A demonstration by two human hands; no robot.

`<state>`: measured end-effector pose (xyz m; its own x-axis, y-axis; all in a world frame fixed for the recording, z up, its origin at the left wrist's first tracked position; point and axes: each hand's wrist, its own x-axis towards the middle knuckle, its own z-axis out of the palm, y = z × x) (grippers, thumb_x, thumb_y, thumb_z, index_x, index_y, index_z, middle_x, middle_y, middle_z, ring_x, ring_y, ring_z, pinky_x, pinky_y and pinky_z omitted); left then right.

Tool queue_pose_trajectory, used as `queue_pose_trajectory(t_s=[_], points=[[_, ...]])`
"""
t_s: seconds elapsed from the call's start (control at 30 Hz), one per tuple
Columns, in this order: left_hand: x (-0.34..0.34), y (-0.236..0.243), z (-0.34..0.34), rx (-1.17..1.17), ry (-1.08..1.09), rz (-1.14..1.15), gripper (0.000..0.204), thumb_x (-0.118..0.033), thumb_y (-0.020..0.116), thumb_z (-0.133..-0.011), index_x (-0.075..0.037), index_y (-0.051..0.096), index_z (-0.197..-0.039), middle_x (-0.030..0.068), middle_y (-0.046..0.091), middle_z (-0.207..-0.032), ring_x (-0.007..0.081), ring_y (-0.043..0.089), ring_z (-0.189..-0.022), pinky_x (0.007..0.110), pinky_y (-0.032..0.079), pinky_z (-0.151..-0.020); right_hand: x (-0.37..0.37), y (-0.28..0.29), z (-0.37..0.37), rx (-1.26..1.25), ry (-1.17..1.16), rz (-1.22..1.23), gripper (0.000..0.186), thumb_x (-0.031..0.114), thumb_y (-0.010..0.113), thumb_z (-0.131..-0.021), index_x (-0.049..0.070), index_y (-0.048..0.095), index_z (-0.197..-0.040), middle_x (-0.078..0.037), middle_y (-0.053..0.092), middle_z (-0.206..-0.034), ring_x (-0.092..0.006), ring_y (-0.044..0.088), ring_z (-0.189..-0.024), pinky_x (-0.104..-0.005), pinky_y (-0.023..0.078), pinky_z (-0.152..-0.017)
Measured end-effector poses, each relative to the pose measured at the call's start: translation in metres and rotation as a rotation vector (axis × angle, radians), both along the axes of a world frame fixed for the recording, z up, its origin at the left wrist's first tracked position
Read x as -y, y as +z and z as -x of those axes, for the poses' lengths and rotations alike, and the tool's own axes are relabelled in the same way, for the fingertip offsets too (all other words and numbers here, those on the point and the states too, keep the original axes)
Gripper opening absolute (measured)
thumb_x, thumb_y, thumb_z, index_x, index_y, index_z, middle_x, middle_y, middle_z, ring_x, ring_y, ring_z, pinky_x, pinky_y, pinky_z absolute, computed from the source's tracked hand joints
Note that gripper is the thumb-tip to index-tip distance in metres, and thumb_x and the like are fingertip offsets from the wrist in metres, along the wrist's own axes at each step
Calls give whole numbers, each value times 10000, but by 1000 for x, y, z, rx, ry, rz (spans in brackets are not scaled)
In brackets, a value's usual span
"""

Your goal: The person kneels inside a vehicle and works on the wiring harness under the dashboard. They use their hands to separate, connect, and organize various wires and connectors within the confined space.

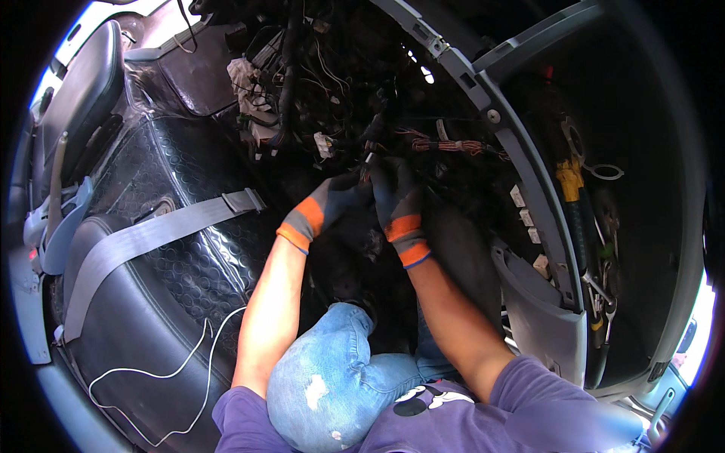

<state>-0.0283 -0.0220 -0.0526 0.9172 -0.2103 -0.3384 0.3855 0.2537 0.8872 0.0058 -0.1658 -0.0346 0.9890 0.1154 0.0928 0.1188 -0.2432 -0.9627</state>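
Both my hands wear dark gloves with orange and grey cuffs, and they meet in front of an opened-up vehicle dashboard. My left hand [340,198] and my right hand [396,192] are closed, fingertips close together, around thin wires [368,146] that come down from the harness. A small pale piece [370,158] shows at the fingertips; its kind is too small to tell. Just left of the fingers hangs a white connector [323,145]. To the right, a bundle of reddish-brown wires [451,145] runs sideways, bound together.
Loose dark cables [291,68] fill the dashboard cavity. A grey trim panel [521,162] curves along the right, and a tray beyond it holds hand tools, with yellow-handled pliers [570,181] among them. At left are a black seat [143,302], a grey belt [166,226] and a white cord [205,355].
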Motion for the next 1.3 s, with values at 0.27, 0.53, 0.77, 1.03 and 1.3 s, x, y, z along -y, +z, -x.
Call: queue_pose_trajectory(t_s=[0.27, 0.53, 0.77, 1.03, 1.3], points=[[-34, 2, -10, -126, -64, -66, 246, -172, 639, -878, 29, 700, -1006, 43, 688, -888, 97, 630, -780, 238, 504, -703, 13, 16, 11, 76, -22, 261, 256, 226, 673, -900, 41, 666, -1078, -154, 703, -1000, -228, 680, -905, -324, 505, -781], [-40, -3, -2, -172, 44, 152, 248, -160, 591, -919, 8, 692, -1071, 35, 692, -915, 90, 628, -795, 243, 506, -695, 16, -46, 5, 96, 12, 501, 351, 182, 691, -864, 73, 625, -1191, -157, 672, -1134, -260, 654, -1013, -341, 495, -895], [-2, -12, -16, 126, 220, -49, 263, -101, 616, -923, -14, 648, -1170, 13, 681, -988, 84, 603, -862, 242, 494, -775, 10, -132, -21, -735, 119, -822, 457, 103, 591, -884, 44, 522, -1332, -96, 612, -1249, -224, 589, -1129, -325, 456, -991], [-15, -57, -17, 111, 239, -164, 343, 0, 637, -876, -16, 614, -1218, 14, 669, -1091, 92, 589, -954, 250, 483, -844, 16, -57, 8, -764, 155, -516, 415, 293, 488, -979, 57, 522, -1319, -76, 603, -1242, -222, 585, -1122, -339, 444, -1004], [-41, -12, -20, 308, 169, -637, 280, -110, 681, -842, 2, 660, -1098, 77, 705, -935, 112, 618, -870, 275, 490, -795, 9, -4, 14, -460, 182, -152, 443, 179, 724, -835, 25, 573, -1222, -78, 623, -1150, -125, 564, -1010, -302, 461, -884]])
